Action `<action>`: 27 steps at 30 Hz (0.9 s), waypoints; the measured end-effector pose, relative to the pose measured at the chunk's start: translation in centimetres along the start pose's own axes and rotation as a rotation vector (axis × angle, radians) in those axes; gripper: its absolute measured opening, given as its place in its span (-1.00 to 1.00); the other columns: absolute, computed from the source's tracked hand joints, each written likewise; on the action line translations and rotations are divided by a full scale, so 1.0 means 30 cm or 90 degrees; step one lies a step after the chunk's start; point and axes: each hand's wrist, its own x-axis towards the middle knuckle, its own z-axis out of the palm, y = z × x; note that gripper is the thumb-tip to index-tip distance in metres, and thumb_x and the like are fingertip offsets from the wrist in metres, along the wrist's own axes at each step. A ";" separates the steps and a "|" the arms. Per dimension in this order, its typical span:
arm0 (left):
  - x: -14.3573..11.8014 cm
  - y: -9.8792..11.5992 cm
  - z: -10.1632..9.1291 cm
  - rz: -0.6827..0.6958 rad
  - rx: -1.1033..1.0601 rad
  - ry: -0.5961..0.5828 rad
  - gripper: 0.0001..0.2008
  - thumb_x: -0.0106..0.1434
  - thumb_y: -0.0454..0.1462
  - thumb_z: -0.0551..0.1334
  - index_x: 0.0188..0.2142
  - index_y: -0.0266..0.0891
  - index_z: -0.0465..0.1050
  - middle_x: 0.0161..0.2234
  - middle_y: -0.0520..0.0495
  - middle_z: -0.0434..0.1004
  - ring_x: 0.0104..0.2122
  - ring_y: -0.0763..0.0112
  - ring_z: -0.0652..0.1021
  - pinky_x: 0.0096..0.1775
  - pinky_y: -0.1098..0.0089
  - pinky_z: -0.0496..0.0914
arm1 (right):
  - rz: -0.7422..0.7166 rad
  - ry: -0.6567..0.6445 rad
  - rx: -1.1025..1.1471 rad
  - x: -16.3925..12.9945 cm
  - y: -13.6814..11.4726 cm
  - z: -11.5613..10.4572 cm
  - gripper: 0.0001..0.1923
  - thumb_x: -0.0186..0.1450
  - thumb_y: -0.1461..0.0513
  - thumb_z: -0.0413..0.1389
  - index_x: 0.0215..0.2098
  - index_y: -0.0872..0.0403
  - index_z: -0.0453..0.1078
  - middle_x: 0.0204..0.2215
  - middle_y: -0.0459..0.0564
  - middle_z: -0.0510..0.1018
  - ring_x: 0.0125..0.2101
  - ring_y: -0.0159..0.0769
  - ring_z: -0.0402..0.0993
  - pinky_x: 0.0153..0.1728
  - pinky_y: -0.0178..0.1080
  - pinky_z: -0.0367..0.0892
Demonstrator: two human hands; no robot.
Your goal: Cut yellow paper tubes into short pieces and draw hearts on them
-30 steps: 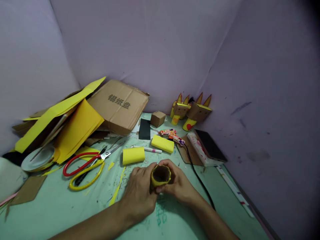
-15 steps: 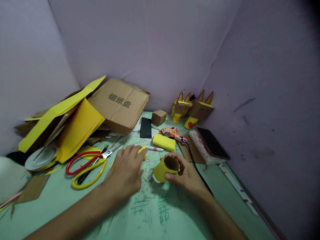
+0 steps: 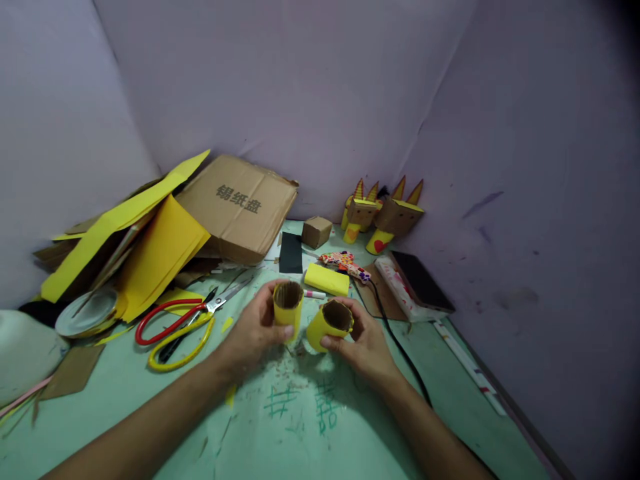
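Observation:
My left hand [image 3: 263, 320] is closed round a yellow-covered cardboard tube [image 3: 289, 317], held upright with its brown open end facing up. In my right hand [image 3: 363, 337] is a second yellow cardboard tube [image 3: 320, 329], a bit wider and tilted to the right. The two tubes stand side by side with a narrow gap between them. Just behind them lie a yellow block-like piece [image 3: 327, 280] and a marker [image 3: 315, 294], which the left tube partly hides. Scissors [image 3: 215, 303] with one red and one yellow handle lie left of my left hand.
Yellow sheets [image 3: 157, 260] and a cardboard box [image 3: 240, 207] are piled at the back left. A patterned glue gun [image 3: 345, 265] with a black cord, a small cardboard box [image 3: 317, 232], cardboard animal figures [image 3: 397, 217] and a phone-like dark slab [image 3: 420, 280] stand back right. Tape [image 3: 90, 313] lies left.
My left hand, open and reaching over the table before, now holds the second tube upright. My right hand has kept its tube, shifting slightly up and left in view.

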 end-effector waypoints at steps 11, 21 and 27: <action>-0.027 -0.093 0.049 -0.031 0.073 -0.036 -0.47 -0.02 -0.33 0.27 -0.03 -0.26 0.18 -0.10 -0.14 0.39 -0.07 0.16 0.41 -0.04 0.18 0.30 | -0.027 -0.055 -0.033 -0.005 0.042 0.017 -0.45 -0.07 0.28 0.35 -0.13 0.02 0.30 -0.26 -0.08 0.49 -0.23 -0.20 0.42 -0.17 -0.17 0.31; -0.032 -0.077 0.056 -0.045 0.155 -0.011 -0.46 -0.03 -0.28 0.31 -0.04 -0.26 0.21 -0.07 -0.18 0.43 -0.06 0.12 0.44 -0.06 0.17 0.34 | -0.066 -0.099 -0.057 -0.005 0.064 0.003 -0.45 -0.02 0.28 0.32 -0.05 0.02 0.34 -0.15 -0.06 0.50 -0.14 -0.17 0.42 -0.10 -0.16 0.30; -0.029 -0.068 0.050 -0.034 0.166 0.016 -0.51 -0.04 -0.31 0.31 -0.09 -0.24 0.25 -0.11 -0.15 0.46 -0.08 0.12 0.46 -0.08 0.16 0.35 | -0.085 -0.101 -0.047 -0.011 0.071 0.011 -0.51 0.02 0.33 0.28 -0.07 0.02 0.35 -0.16 -0.07 0.50 -0.16 -0.20 0.42 -0.11 -0.20 0.30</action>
